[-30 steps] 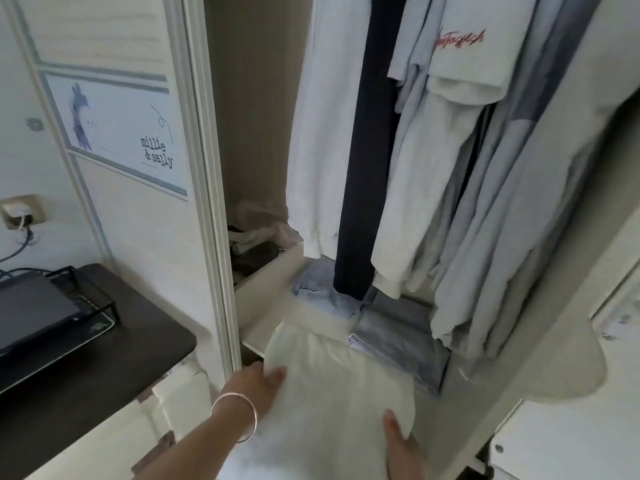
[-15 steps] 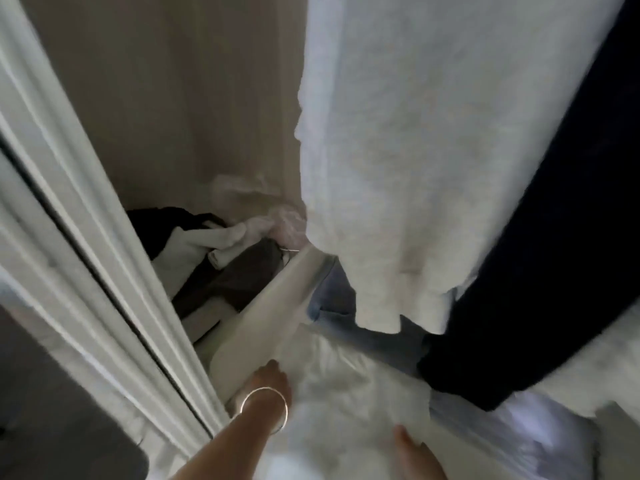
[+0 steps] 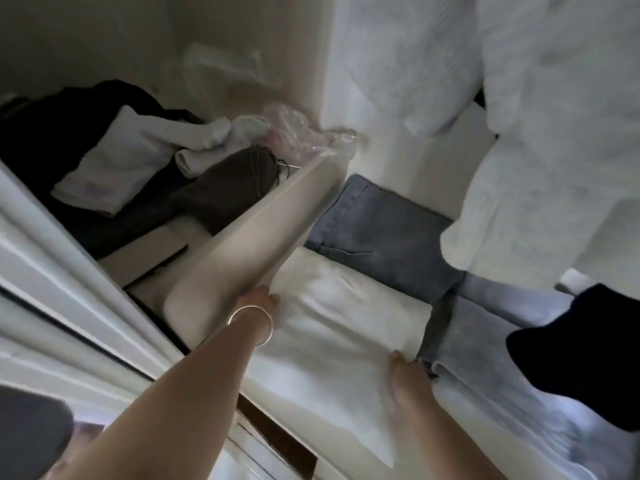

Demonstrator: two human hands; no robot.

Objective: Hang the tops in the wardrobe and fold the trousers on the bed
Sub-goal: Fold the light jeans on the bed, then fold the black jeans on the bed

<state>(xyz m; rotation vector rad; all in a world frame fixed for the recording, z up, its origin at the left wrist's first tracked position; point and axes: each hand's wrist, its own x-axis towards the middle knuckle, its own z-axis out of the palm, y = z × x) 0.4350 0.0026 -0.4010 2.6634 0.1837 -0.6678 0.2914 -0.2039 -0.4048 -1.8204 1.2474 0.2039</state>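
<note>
While both hands are gripping its side edges, the folded white trousers are lying on the shelf. Left hand fingers are hiding beneath; right hand fingers are curling under. Blue jeans are touching the far edge.

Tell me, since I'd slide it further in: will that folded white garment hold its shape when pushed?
Probably not rigidly. The white garment shows soft creases, so it likely buckles if shoved. Both hands, left and right, hold its sides, suggesting it needs support. It looks light.

Dim wardrobe interior, white divider panel, sliding door frame.
</note>
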